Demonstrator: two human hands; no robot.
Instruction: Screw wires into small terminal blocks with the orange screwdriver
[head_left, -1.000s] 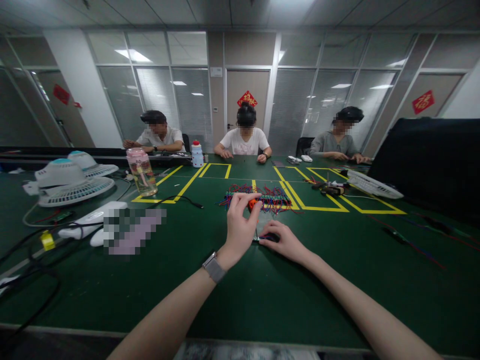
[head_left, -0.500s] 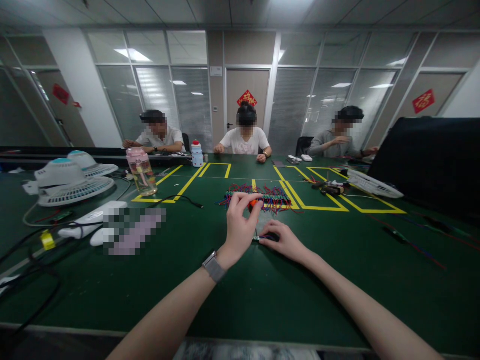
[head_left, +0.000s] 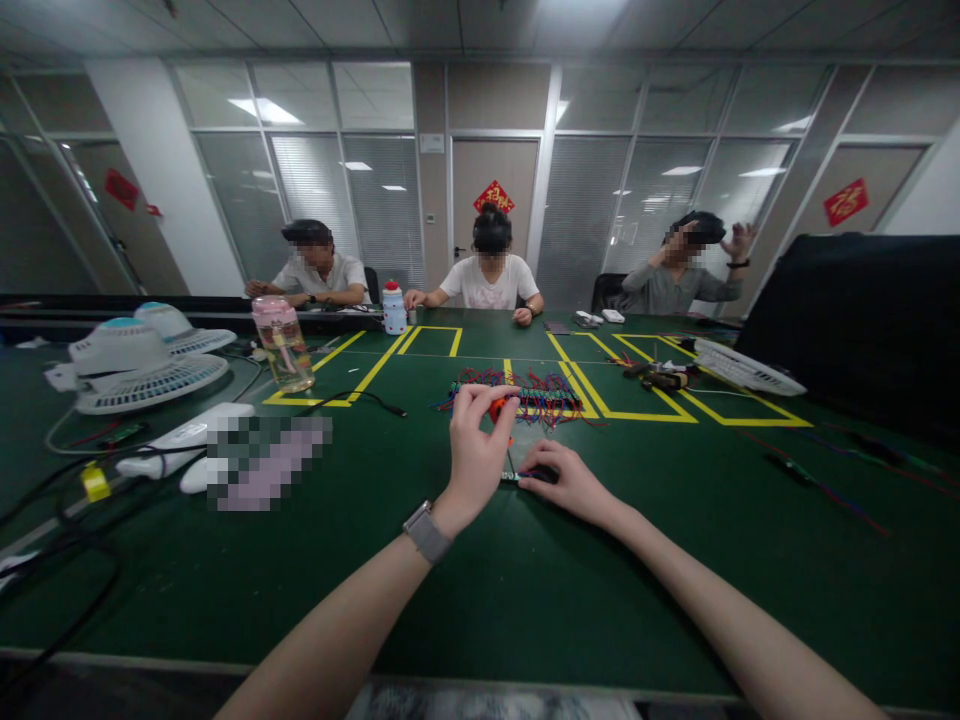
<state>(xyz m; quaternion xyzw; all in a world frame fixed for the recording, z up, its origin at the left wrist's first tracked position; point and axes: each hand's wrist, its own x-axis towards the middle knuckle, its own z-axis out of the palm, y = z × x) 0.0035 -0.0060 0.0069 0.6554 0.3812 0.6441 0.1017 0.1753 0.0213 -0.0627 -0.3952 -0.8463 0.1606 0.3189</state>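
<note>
My left hand (head_left: 476, 455) pinches the orange handle of a screwdriver (head_left: 499, 407) between thumb and fingers. The thin dark shaft runs down to a small green circuit board (head_left: 511, 477) on the table. My right hand (head_left: 564, 478) rests low beside it, fingertips closed on the right end of that board. Dark wires bunch under the right palm, partly hidden. Just beyond both hands lies a row of green circuit boards (head_left: 551, 396) with red and blue wires, partly covered by my left hand.
Yellow tape lines (head_left: 649, 417) mark the green table (head_left: 420, 610). Left are white fans (head_left: 150, 380), a pink-lidded bottle (head_left: 283, 345) and a black cable (head_left: 367, 395). Right are pliers-like tools (head_left: 664, 380), a white keyboard (head_left: 746, 368) and a loose wired board (head_left: 791, 468). Three people sit opposite.
My left hand and the screwdriver handle have shifted slightly left, showing more of the shaft. My right hand stays put. Opposite, the person at right has raised both hands to the headset.
</note>
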